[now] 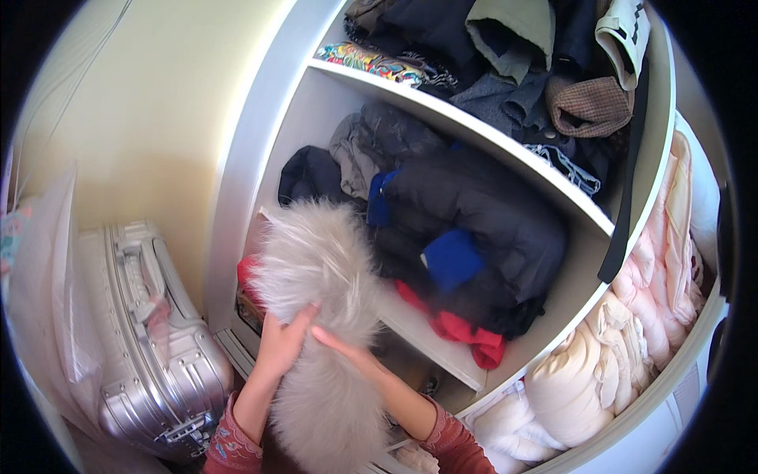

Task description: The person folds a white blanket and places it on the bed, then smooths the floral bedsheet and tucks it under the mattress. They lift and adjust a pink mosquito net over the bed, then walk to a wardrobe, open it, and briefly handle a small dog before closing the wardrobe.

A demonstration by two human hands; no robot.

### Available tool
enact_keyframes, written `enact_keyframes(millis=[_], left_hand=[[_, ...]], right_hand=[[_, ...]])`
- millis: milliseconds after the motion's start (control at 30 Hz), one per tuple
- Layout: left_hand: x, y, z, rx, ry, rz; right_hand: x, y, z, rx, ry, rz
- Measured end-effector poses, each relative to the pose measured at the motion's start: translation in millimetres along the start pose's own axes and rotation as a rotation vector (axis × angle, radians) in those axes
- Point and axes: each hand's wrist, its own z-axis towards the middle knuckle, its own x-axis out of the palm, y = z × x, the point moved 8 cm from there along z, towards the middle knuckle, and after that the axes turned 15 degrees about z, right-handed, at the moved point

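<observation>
A long pale grey fur piece [320, 260] hangs in front of the wardrobe shelves, gripped near its middle. My left hand [288, 340] is on its left side, thumb on top and the other fingers hidden behind or in the fur. From the right, my right hand [343, 349] holds the same piece, its fingertips partly sunk in the fur. Behind it, a dark padded jacket [474, 195] with blue parts [453, 259] lies bundled on the middle shelf, beside grey and dark clothes [355, 151]. A red cloth [468, 338] sticks out beneath the jacket.
A silver metal suitcase [148, 320] stands at the left, beside a translucent plastic sheet [53, 290]. The upper shelf [462, 112] holds folded clothes, with a black strap [630, 195] hanging down. Cream and pink bedding [574, 385] fills the right-hand compartment.
</observation>
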Motion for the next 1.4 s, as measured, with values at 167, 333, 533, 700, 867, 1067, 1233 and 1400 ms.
enact_keyframes(millis=[167,333,533,700,867,1067,1233,1400], left_hand=[[5,9,41,-0.132,-0.028,-0.259],[31,6,51,-0.165,0.106,-0.249],[76,40,-6,-0.277,0.397,-0.268],[83,116,-78,-0.563,0.597,-0.132],[66,105,-130,-0.686,0.547,0.018],[58,11,-172,-0.821,0.438,0.226],[59,-148,-170,-0.776,0.221,0.385],[157,-439,33,-0.054,0.059,0.379]], right_hand=[[-31,13,3,0.068,-0.302,0.161],[-68,31,-43,-0.052,-0.395,0.062],[-69,41,-79,0.06,-0.492,0.185],[-58,41,-78,-0.015,-0.65,0.436],[-34,53,-91,-0.023,-0.679,0.477],[3,164,-168,0.033,-0.585,0.488],[37,309,-236,0.022,-0.574,0.521],[41,448,-294,-0.069,-0.596,0.565]])
